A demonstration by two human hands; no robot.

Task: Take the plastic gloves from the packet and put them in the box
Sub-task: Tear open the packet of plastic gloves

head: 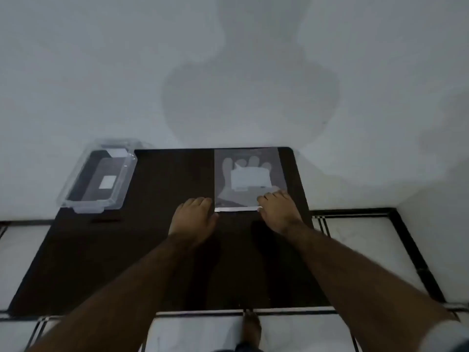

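Judging from how things lie, the task has barely begun – the thin clear plastic gloves [241, 174] are all inside the flat transparent plastic packet [250, 177], which lies on the far right part of the dark brown rectangular table [157, 250]. The left hand [194, 219] rests with curled fingers just beside the packet's near left corner; whether it pinches the edge I cannot tell. The right hand [278, 209] sits on the near right corner, fingers bent onto the pale strip along the packet's near edge [237, 209], seemingly pressing or gripping it. Opening the packet, drawing gloves out and carrying them across are all left to do – the clear rectangular plastic box [97, 177], lidless at the table's far left corner, well apart from the packet, holds no gloves; only a white label shows at its base
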